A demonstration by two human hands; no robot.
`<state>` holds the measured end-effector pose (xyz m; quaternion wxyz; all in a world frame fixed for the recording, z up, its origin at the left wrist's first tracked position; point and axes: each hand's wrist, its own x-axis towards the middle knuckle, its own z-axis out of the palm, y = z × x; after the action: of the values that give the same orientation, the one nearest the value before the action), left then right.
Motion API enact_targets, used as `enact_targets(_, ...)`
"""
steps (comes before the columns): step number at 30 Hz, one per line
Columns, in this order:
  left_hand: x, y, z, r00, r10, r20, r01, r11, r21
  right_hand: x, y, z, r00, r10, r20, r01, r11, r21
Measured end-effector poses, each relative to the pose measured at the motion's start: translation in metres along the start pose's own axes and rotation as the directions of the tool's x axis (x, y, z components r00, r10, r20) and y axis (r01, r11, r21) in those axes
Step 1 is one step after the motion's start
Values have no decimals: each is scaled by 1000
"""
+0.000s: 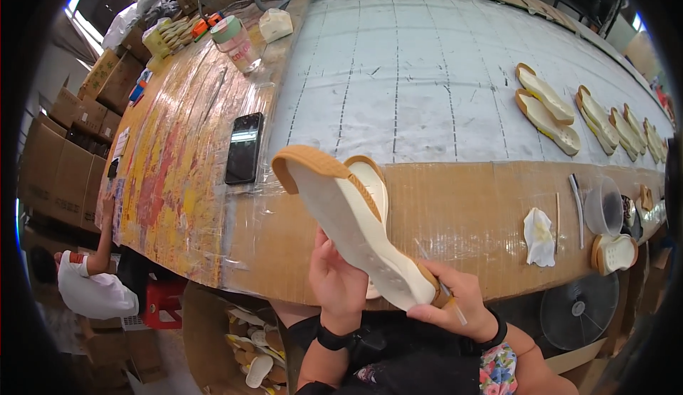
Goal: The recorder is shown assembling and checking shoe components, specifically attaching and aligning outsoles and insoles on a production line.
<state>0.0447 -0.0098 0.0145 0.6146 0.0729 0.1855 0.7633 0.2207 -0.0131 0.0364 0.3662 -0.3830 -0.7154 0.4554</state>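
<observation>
Tilted up in front of me is a cream shoe sole (341, 213) with a tan band round its toe and heel. My right hand (459, 306) grips its lower end between thumb and fingers. A thin stick-like tool (459, 312) also pokes out of that hand; its kind is unclear. My left hand (338, 277) is curled against the sole's left side, its fingers partly hidden behind it. A second sole (371, 176) with the same tan edge lies on the cardboard (455, 217) behind the raised one, partly covered by it.
Several soles (548, 110) line the white sheet at right. Nearby are a white cloth (539, 238), a clear tub (603, 201) and stacked sole pieces (615, 253). A phone (244, 149) and a lidded bottle (236, 45) stand left. A person (96, 281) sits far left.
</observation>
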Motion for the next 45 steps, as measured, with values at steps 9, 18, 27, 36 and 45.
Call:
enact_targets(9, -5, -11, 29, 990, 118, -74, -54, 814, 579, 23, -19, 3, 993, -110, -43, 116, 977, 179)
enact_targets(18, -3, -2, -16, 999, -43, 29, 20, 842, 540, 19, -3, 8, 997, -50, 63, 34, 971, 238)
enact_targets(27, 25, 31, -37, 682, -315, 660, -731, -264, 629, 12, 21, 50, 997, -67, -24, 71, 945, 320)
enact_targets(36, -17, -28, 44, 932, -115, 343, -250, 481, 840, -20, 26, 1, 943, 319, -89, -145, 639, 756)
enact_targets(45, -13, 4, 29, 902, -350, 253, -80, 441, 894, -147, -28, -246, 125, -204, -971, 705, 707, -58)
